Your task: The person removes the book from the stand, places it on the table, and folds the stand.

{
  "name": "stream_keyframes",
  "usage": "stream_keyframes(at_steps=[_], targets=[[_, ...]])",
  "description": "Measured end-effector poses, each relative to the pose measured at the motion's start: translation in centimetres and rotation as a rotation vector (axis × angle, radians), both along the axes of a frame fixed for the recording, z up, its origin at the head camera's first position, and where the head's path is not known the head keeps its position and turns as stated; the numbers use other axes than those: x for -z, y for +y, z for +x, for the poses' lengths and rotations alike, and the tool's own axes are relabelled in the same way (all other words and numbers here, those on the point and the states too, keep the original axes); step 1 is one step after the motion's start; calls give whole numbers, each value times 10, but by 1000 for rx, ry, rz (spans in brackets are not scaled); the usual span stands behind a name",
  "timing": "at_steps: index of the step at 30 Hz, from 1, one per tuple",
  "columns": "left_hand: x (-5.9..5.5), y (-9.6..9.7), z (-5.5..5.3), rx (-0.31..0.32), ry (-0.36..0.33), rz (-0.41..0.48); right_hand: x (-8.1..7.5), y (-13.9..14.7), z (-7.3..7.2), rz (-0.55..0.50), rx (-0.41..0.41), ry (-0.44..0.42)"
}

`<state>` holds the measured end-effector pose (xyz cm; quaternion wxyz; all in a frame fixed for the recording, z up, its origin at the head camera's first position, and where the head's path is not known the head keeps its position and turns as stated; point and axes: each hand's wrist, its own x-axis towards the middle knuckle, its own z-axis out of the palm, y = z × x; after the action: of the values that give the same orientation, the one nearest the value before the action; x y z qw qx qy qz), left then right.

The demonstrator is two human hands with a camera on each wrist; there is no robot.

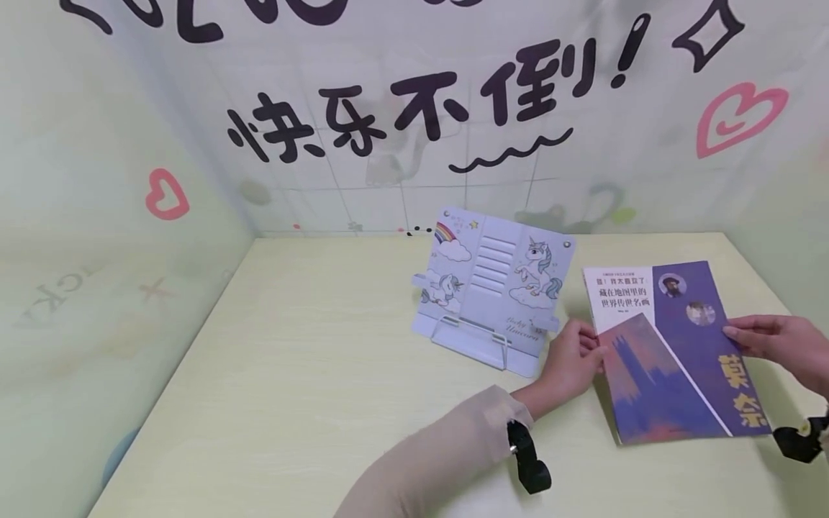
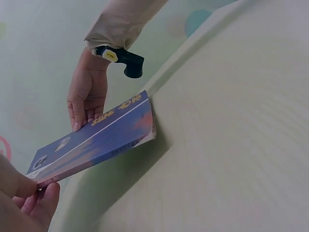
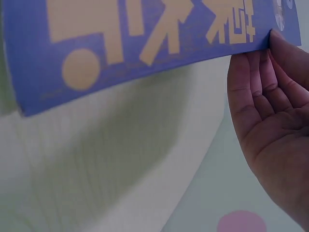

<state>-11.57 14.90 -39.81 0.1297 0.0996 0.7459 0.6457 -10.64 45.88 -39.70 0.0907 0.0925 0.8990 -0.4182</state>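
Observation:
A thin book [image 1: 673,360] with a blue, purple and white cover is held up over the right side of the table, its cover facing up. My left hand [image 1: 573,363] pinches its left edge, thumb on top and fingers beneath. On the opposite edge, my right hand [image 1: 780,345] grips it between thumb and fingers. The right wrist view shows the right hand [image 3: 275,106] with its fingertips under the book [image 3: 145,43] and a shadow on the table below. Left of the book stands a pale book stand [image 1: 495,280] with unicorn drawings, tilted back, a wire holder at its front.
The pale yellow table [image 1: 291,381] reaches back to a printed cloth wall [image 1: 401,144] with large black characters. Further cloth walls rise at the left and right sides. A black wrist camera [image 1: 529,460] is strapped to the left sleeve.

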Motion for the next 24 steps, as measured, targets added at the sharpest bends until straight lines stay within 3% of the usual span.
stream_keyframes(at_steps=[6, 10, 13, 18, 24], targets=[[11, 7, 1, -40, -136, -4, 13, 4, 4, 1, 4, -23], [15, 9, -1, -31, -222, -53, 21, 10, 5, -15, 8, -56], [17, 10, -3, -14, -237, -99, 23, 11, 6, -12, 7, -87], [18, 12, -6, -37, -238, -151, 25, 11, 10, 4, 6, -118], [14, 9, -5, -38, -300, -118, 29, 15, 11, 13, 20, -145]])
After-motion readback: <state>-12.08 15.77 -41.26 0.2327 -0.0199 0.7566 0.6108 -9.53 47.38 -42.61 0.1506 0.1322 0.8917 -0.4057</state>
